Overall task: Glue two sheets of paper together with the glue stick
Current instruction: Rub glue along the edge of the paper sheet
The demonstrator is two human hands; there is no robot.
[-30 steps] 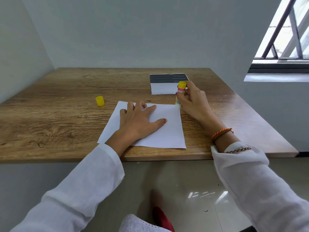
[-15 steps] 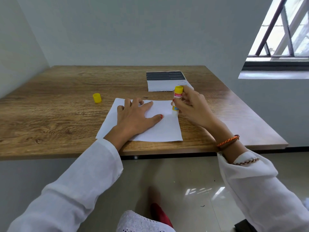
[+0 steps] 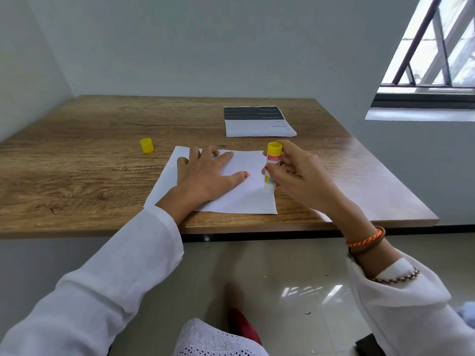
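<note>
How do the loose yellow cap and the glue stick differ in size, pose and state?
The yellow cap is short and all yellow; the glue stick is taller with a printed label. The cap stands alone on the table; the stick is held upright on the paper by the right hand. Both have yellow parts.

Plain room, likely office or study corner: wood-grain tabletop, bare grey walls, barred window, tiled floor.
</note>
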